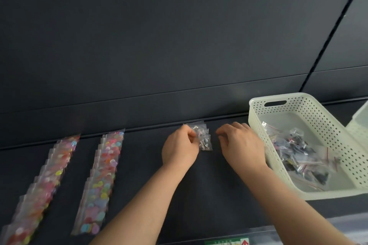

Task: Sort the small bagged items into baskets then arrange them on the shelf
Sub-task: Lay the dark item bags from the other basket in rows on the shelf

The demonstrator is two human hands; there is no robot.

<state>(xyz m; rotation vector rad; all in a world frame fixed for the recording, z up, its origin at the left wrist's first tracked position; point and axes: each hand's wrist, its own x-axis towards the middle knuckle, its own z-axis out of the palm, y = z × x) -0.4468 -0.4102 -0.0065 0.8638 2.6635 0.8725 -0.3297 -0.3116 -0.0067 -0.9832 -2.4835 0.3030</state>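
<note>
Left hand (180, 149) pinches small clear zip bags of grey bits (204, 139) near back of dark shelf (199, 195); stack's long axis runs front-to-back. Right hand (241, 143) just right of them, fingers loosely curled, apparently empty. More bags lie further right in cream perforated plastic basket (298, 98); right hand nearer.

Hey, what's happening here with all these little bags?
A person is laying out small bagged items on a dark shelf. Their left hand pinches a few small clear bags near the back of the shelf, starting what looks like a third row. The right hand is just beside those bags; whether it holds anything is unclear. Two rows of button bags already lie to the left, and a cream basket on the right holds more bags.
</note>
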